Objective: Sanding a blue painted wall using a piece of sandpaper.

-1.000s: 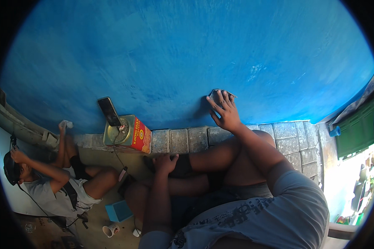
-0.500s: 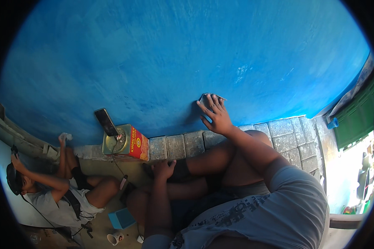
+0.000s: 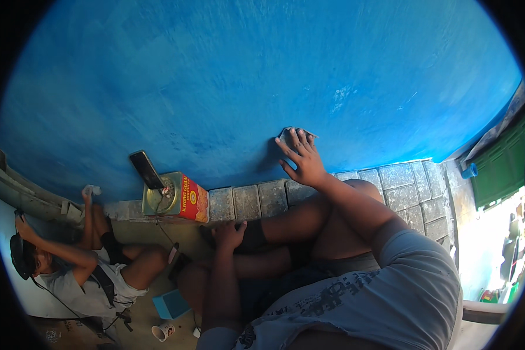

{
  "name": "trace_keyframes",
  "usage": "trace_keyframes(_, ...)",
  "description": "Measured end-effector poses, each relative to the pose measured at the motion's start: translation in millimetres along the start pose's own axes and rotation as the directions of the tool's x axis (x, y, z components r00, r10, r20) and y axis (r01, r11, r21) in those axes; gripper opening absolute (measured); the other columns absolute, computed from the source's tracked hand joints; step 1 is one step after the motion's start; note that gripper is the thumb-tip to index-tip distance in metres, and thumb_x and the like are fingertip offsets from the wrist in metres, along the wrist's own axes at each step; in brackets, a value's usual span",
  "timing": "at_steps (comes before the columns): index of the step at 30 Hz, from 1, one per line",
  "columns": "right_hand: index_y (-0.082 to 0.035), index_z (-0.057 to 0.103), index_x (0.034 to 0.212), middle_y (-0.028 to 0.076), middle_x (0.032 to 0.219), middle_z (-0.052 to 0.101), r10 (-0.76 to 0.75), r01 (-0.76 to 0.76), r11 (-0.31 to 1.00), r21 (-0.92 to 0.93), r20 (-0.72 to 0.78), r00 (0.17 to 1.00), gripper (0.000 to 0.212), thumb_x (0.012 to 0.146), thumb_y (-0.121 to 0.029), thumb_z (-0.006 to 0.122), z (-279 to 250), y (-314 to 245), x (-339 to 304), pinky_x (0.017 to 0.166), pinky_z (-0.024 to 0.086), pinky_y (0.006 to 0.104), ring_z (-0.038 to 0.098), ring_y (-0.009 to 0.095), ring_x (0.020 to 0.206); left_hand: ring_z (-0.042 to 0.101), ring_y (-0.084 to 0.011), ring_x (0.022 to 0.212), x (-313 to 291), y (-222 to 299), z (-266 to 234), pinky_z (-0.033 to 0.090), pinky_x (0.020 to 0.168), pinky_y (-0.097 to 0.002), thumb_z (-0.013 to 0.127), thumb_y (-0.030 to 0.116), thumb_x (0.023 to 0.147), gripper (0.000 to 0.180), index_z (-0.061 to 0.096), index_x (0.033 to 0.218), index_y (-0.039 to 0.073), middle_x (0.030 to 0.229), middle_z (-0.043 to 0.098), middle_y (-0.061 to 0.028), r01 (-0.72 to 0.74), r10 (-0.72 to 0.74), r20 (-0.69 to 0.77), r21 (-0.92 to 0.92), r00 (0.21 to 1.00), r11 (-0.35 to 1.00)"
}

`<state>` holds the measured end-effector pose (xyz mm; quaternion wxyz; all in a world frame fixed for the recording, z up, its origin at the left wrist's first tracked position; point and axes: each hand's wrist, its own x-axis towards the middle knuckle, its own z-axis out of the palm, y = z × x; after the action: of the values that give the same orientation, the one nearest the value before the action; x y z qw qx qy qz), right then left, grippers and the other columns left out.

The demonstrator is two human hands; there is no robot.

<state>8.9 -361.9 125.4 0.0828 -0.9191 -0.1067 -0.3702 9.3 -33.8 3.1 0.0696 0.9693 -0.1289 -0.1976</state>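
My right hand [image 3: 303, 159] presses a small grey sheet of sandpaper [image 3: 287, 133] against the blue wall [image 3: 216, 76]. Its fingers lie spread over the sheet, whose edges show above and beside the fingertips. Resting low by my dark-socked ankle [image 3: 252, 238], my left hand [image 3: 230, 235] has its fingers curled; what lies under them, if anything, is hidden. Pale scuffs [image 3: 341, 98] mark the wall up and right of the sandpaper.
A red and yellow biscuit tin [image 3: 192, 201] stands against the wall, a phone [image 3: 146, 169] leaning up from its top. Left sits another person [image 3: 87, 274], one hand holding a whitish wad [image 3: 94, 190] near the wall. A blue box [image 3: 171, 304] and paper cup [image 3: 163, 332] are on the floor.
My right hand and the sandpaper have shifted very slightly up the wall. The other person's head has turned a little; my left hand stays put.
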Motion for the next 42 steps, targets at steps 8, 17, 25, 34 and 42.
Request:
trace_keyframes(8, -0.025, 0.041, 0.148, 0.019, 0.152, 0.035, -0.015, 0.015, 1.0, -0.017, 0.018, 1.0, 0.065, 0.087, -0.028, 0.065, 2, 3, -3, 0.107, 0.034, 0.0577, 0.038, 0.04, 0.137, 0.05, -0.0352, 0.127, -4, 5, 0, 0.027, 0.107, -0.0596, 0.038, 0.064, 0.093, 0.067, 0.061, 0.126, 0.009, 0.132, 0.058, -0.0171, -0.004, 0.004, -0.033, 0.0, 0.999, 1.0)
trace_keyframes(17, -0.006, 0.036, 0.148, 0.018, 0.153, 0.034, 0.005, -0.006, 0.998, -0.061, -0.024, 1.0, 0.073, 0.086, -0.028, 0.067, 19, 8, -10, 0.11, 0.031, 0.0535, 0.035, 0.04, 0.139, 0.04, -0.0361, 0.135, -11, 3, -2, 0.02, 0.112, -0.0579, 0.033, 0.061, 0.096, 0.07, 0.056, 0.13, 0.005, 0.14, 0.048, -0.022, -0.027, 0.028, 0.017, -0.021, 0.999, 0.999)
trace_keyframes(25, 0.001, 0.03, 0.149, 0.026, 0.153, 0.029, 0.144, -0.174, 0.98, -0.097, -0.259, 0.955, 0.08, 0.086, -0.033, 0.066, -20, -7, 50, 0.113, 0.023, 0.0571, 0.026, 0.043, 0.143, 0.041, -0.0364, 0.134, -15, 1, -6, 0.02, 0.112, -0.0578, 0.036, 0.062, 0.095, 0.069, 0.057, 0.129, 0.007, 0.138, 0.05, -0.022, -0.045, 0.046, 0.015, -0.05, 0.999, 0.998)
trace_keyframes(34, 0.008, 0.02, 0.149, 0.035, 0.153, 0.017, 0.116, -0.116, 0.992, 0.039, 0.004, 0.993, 0.091, 0.088, -0.042, 0.065, 2, -17, 22, 0.114, 0.016, 0.0602, 0.012, 0.052, 0.144, 0.041, -0.0356, 0.134, -6, -1, 0, 0.02, 0.111, -0.0594, 0.039, 0.063, 0.093, 0.07, 0.058, 0.129, 0.007, 0.139, 0.049, -0.0199, -0.005, 0.006, 0.012, -0.042, 1.0, 0.999)
trace_keyframes(42, 0.002, 0.026, 0.15, 0.025, 0.156, 0.023, 0.066, -0.065, 0.998, -0.01, 0.148, 0.987, 0.082, 0.089, -0.041, 0.062, 13, -5, 6, 0.114, 0.023, 0.054, 0.024, 0.045, 0.143, 0.044, -0.0355, 0.132, 0, 10, -3, 0.022, 0.11, -0.0597, 0.041, 0.064, 0.092, 0.069, 0.057, 0.13, 0.009, 0.135, 0.053, -0.0195, -0.021, 0.022, 0.024, -0.019, 0.999, 1.0)
